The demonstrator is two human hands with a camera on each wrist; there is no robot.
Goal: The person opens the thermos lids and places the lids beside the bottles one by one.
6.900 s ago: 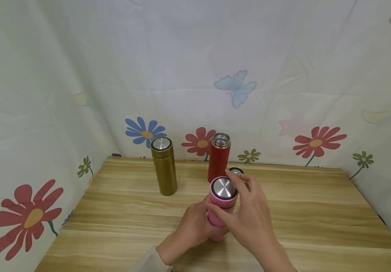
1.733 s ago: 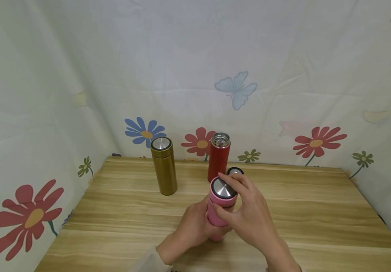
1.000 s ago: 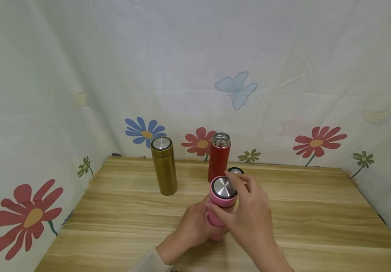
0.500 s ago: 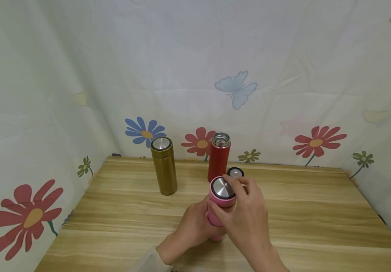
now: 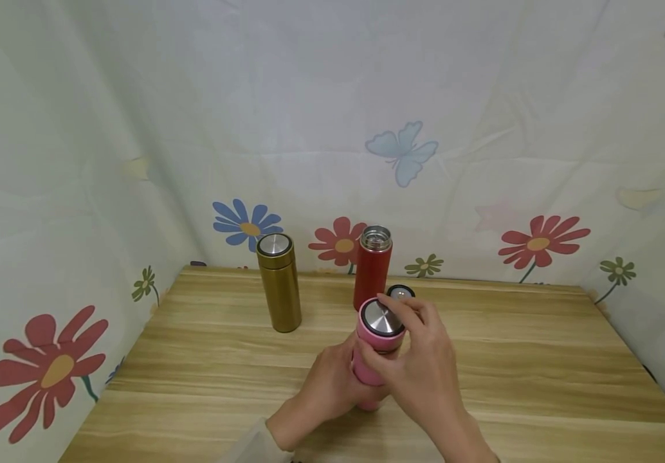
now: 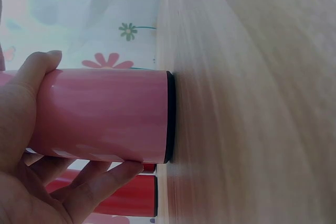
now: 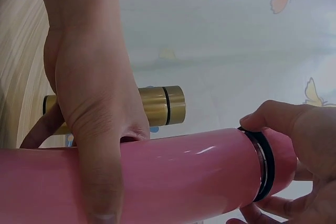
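A pink thermos bottle (image 5: pixel 367 370) stands upright on the table, its black base on the wood in the left wrist view. My left hand (image 5: pixel 329 379) is wrapped around its body (image 6: pixel 105 114). My right hand (image 5: pixel 425 366) grips the pink lid (image 5: pixel 382 318), which has a shiny steel top, with thumb and fingers at its sides. In the right wrist view a black ring (image 7: pixel 268 163) and a thin metallic band show between the lid and the body. The lower part of the bottle is partly hidden by the hands in the head view.
Behind the pink bottle stands a red thermos bottle (image 5: pixel 370 276) without its lid. A round black-rimmed lid (image 5: pixel 400 292) lies beside it, close to my right fingers. Farther left is a gold thermos bottle (image 5: pixel 280 292) with its lid on. A flower-print cloth (image 5: pixel 309 128) encloses the table.
My right fingers have shifted back and forth around the pink lid. Since half a second ago the lid has moved slightly right. The left hand and the other bottles have stayed put.
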